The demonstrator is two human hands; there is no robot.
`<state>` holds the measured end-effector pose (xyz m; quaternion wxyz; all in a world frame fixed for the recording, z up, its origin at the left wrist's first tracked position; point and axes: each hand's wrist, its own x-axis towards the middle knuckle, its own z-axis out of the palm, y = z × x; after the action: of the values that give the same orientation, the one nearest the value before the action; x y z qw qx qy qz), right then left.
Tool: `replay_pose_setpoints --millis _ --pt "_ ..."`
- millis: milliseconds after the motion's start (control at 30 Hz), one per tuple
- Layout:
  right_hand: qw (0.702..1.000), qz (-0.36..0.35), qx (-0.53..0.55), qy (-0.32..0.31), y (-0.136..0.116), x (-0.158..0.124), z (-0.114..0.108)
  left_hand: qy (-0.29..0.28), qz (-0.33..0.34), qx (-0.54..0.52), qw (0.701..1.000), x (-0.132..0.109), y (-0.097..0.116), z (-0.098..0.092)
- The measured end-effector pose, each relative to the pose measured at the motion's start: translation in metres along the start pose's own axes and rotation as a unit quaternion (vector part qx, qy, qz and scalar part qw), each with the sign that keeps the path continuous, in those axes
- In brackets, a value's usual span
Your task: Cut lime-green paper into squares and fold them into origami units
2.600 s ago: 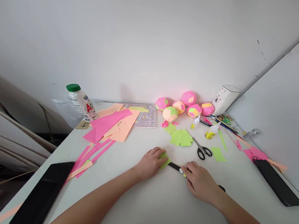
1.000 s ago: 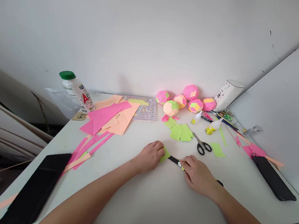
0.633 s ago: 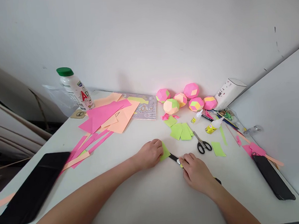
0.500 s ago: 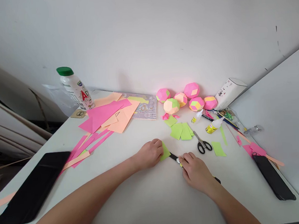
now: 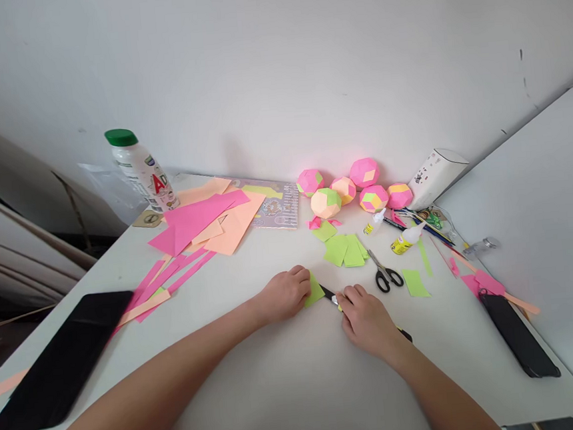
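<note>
My left hand (image 5: 288,294) is closed on a small green piece of paper (image 5: 315,291) near the middle of the white table. Its fingers cover the paper's left part. My right hand (image 5: 366,318) grips a utility knife (image 5: 329,294), whose dark blade points left and meets the paper's right edge. The knife's dark rear end shows behind the wrist; the rest of the handle is hidden by the hand. Beyond the hands lie several green paper pieces (image 5: 352,249) and black-handled scissors (image 5: 388,278). Another green piece (image 5: 415,282) lies to the right.
Several paper balls (image 5: 325,202) sit against the wall, with glue bottles (image 5: 407,238) before them. Pink and peach sheets (image 5: 201,219) and a bottle with green cap (image 5: 145,174) stand at the back left. A black tablet (image 5: 63,361) lies left, a black case (image 5: 520,335) right.
My right hand with the knife has moved slightly left, and the blade now reaches the green paper a little higher. The left hand stays on the paper. The whole view has shifted slightly.
</note>
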<state>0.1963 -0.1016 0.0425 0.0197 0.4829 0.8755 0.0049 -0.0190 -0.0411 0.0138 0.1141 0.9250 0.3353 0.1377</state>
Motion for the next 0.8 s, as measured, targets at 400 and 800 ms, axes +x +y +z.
replay_pose_setpoints --millis 400,800 --pt "1.0 0.01 -0.004 -0.004 -0.002 0.008 0.001 0.002 0.022 -0.022 1.0 0.0 0.0 -0.004" --pt "1.0 0.015 0.0 0.003 -0.003 0.014 0.001 0.019 0.035 -0.004 0.999 -0.001 0.001 -0.005"
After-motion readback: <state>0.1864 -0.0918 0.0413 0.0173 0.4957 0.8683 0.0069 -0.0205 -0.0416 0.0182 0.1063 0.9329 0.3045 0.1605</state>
